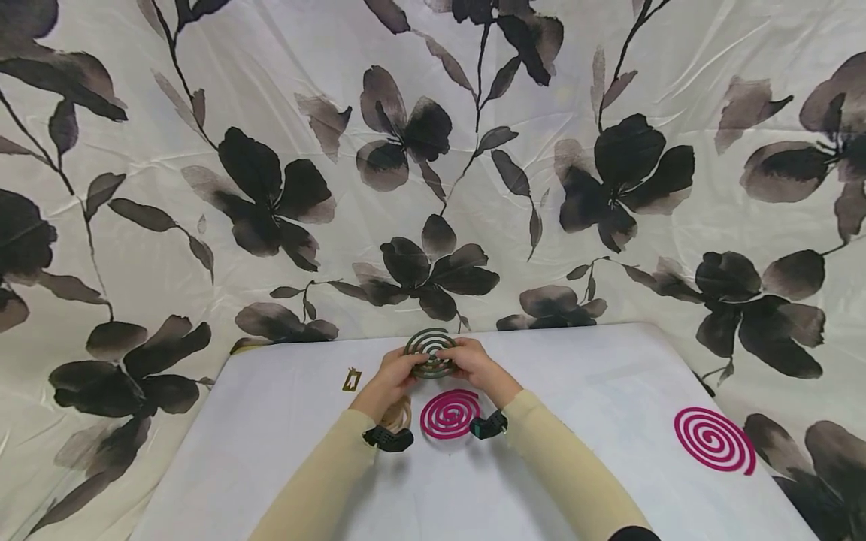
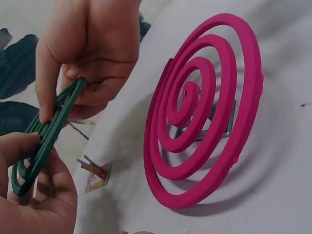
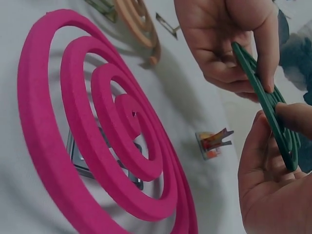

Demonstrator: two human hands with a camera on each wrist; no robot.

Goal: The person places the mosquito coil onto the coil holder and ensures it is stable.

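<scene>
Both hands hold a dark green mosquito coil (image 2: pixel 54 127) above the far part of the table. My left hand (image 1: pixel 392 376) grips its left side, and my right hand (image 1: pixel 479 367) pinches the right side. The thumbs lie over its near face, with the other fingers behind. Nearer on the table, a pink mosquito coil (image 2: pixel 249 92) sits raised, a metal stand (image 2: pixel 229 117) showing beneath it. Partly behind the left wrist is a tan mosquito coil (image 3: pixel 141 29).
A second pink coil (image 1: pixel 710 439) lies near the right table edge. A small gold-coloured metal stand (image 1: pixel 351 379) is left of the hands. Another small stand (image 3: pixel 214 144) with an upright prong appears beyond the raised coil. Floral cloth (image 1: pixel 541 180) hangs behind the white table (image 1: pixel 582 376).
</scene>
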